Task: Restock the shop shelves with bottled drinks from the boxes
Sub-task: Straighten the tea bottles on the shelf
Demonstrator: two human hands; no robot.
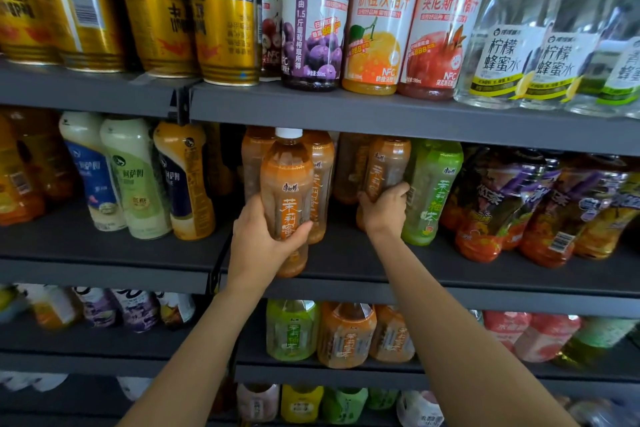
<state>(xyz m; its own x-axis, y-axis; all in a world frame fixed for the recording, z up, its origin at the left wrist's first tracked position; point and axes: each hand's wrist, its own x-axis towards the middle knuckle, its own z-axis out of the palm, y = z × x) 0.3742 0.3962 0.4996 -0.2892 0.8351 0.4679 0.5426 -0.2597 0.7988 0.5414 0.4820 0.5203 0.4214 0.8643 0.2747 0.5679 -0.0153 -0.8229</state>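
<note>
My left hand point(266, 239) is gripping an orange-labelled plastic tea bottle point(286, 194); my right hand point(382, 208) is gripping another orange tea bottle point(386, 166). I am sliding both in straight.

Both your bare arms are stretched up and forward from the bottom of the view, left forearm angling in from the lower left and right forearm from the lower right, so they sit well apart with neither crossing the other. Your left hand point(268, 239) is turned palm-in with the thumb on the near side and the fingers curled around from the right, a full closed grip with the wrist about straight. Your right hand point(383, 210) reaches a bit deeper and higher, back of the hand toward you, fingers curled over and clamped, wrist slightly bent.
</note>
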